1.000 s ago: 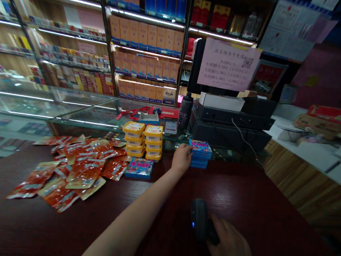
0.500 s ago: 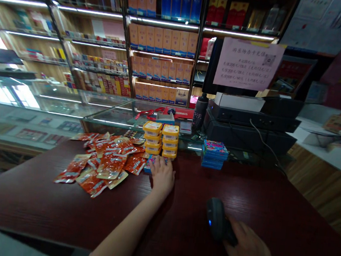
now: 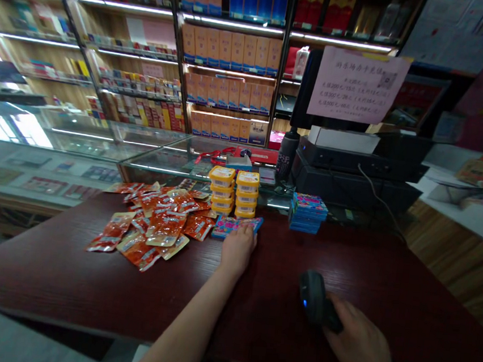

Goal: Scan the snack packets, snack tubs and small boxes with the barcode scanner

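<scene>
My left hand (image 3: 237, 249) reaches across the dark red counter (image 3: 256, 296) and grips the near edge of a flat blue and pink packet (image 3: 237, 224), fingers closed on it. Just behind the packet stand two stacks of yellow-lidded tubs (image 3: 234, 191). A stack of blue packets (image 3: 308, 213) sits to the right of the tubs. My right hand (image 3: 358, 346) lies low on the counter, wrapped round the handle of a black barcode scanner (image 3: 314, 304) with a blue light.
A heap of red snack sachets (image 3: 155, 227) covers the counter's left part. A black till with monitor and pink notice (image 3: 351, 151) stands at the back right. Glass display cases (image 3: 100, 144) and lit shelves of boxed goods (image 3: 230, 72) fill the background.
My left hand left the stack of blue packets, swung left to the flat packet in front of the tubs and took hold of it. The right hand stayed on the scanner.
</scene>
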The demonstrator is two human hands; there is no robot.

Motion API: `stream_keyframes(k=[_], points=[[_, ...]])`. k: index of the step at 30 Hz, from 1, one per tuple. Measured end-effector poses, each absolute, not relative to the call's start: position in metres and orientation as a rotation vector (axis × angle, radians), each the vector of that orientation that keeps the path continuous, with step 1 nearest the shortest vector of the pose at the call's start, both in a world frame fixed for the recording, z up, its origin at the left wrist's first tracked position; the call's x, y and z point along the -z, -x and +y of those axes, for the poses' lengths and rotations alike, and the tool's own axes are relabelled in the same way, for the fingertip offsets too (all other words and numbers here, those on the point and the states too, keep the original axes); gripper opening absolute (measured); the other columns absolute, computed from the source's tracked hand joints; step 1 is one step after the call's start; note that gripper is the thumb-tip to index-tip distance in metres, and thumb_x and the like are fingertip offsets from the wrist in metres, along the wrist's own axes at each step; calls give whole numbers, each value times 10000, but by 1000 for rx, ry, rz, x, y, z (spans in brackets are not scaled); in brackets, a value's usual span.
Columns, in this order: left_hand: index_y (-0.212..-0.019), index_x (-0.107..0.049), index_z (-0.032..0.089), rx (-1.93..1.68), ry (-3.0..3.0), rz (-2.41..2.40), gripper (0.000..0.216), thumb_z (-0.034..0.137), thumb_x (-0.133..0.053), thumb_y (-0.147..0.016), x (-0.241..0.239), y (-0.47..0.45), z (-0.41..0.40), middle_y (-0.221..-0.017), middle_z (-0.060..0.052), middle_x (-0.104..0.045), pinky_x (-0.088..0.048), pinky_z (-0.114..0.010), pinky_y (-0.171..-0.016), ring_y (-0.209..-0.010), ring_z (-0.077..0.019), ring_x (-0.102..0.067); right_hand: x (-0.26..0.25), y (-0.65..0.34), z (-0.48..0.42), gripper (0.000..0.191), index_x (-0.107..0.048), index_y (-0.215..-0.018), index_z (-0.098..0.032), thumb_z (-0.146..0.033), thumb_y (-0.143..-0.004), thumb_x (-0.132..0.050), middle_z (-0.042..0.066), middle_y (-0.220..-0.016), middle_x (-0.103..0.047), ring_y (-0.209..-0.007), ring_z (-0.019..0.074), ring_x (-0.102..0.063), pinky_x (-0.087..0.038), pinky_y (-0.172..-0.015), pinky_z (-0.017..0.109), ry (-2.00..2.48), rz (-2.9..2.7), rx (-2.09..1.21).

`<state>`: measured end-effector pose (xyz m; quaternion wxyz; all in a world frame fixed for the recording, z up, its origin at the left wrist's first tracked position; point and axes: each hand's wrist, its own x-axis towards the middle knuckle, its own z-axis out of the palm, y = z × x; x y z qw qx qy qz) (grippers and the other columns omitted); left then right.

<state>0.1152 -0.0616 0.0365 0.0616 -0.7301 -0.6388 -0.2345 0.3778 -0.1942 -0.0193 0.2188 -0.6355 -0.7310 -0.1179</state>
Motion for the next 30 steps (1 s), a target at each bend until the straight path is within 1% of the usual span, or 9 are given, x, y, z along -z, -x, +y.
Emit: stream_keyframes(k=[2,6,10,12,15,19,23,26,30], points=[[-958,-629,163,1015,2172,-1864,264,319,-418,-924,-40,-112,-64,-920,-103,-658,-457,-299,-746,-819,-200,-615,19,-378,-194,350,-526,-1166,-252,-222,-825,-453,19,-1008,-699,-850,195,-668,-494,-726,306,1756,-2024,327],[-817,-580,181,1673,2049,-1848,277,369,-405,-921,-36,-108,-59,-807,-58,-630,-469,-314,-753,-794,-185,-597,20,-377,-194,353,-529,-1164,-231,-206,-819,-460,24,-993,-695,-849,201,-665,-503,-735,321,1767,-2032,334],[-803,-508,186,2405,2034,-2046,294,464,-445,-876,-22,-110,-48,-617,15,-543,-521,-322,-612,-588,-153,-581,18,-376,-193,352,-552,-1149,-209,-203,-807,-467,45,-1036,-698,-889,212,-664,-506,-770,343,1773,-2020,301],[-844,-458,191,2868,1982,-2069,325,502,-544,-809,-14,-111,-44,-638,35,-560,-551,-342,-594,-546,-136,-595,14,-375,-193,359,-565,-1150,-215,-207,-808,-457,49,-1059,-698,-904,217,-666,-508,-776,351,1781,-2013,241],[-848,-397,195,3355,1923,-1874,447,442,-723,-671,-5,-112,-41,-827,5,-634,-569,-430,-766,-683,-147,-670,1,-372,-192,350,-588,-1140,-251,-230,-819,-449,38,-1050,-707,-899,223,-676,-513,-759,352,1807,-1981,88],[-879,-397,196,3491,1917,-1777,481,368,-770,-629,2,-112,-40,-878,-8,-643,-509,-513,-909,-836,-181,-681,-18,-362,-193,332,-601,-1123,-253,-286,-808,-500,58,-1024,-721,-872,257,-689,-519,-747,370,1828,-1857,-135],[-1010,-459,191,3466,1966,-1768,461,339,-729,-667,7,-113,-39,-1020,-50,-638,-505,-523,-926,-904,-193,-664,-34,-343,-196,363,-590,-1136,-200,-343,-807,-539,91,-1103,-696,-1007,245,-653,-498,-877,354,1621,-1730,-466],[-1053,-488,186,3475,1958,-1753,454,300,-711,-674,10,-114,-37,-1078,-64,-624,-509,-515,-928,-943,-195,-651,-40,-329,-198,335,-641,-1021,-181,-387,-760,-600,87,-989,-725,-906,237,-673,-517,-831,339,1526,-1601,-580],[-1042,-491,188,3519,1877,-1774,443,261,-710,-664,13,-114,-35,-1045,-52,-633,-522,-509,-910,-932,-185,-650,-44,-319,-197,311,-682,-903,-181,-399,-683,-663,70,-880,-739,-791,232,-674,-529,-751,325,1485,-1457,-587]])
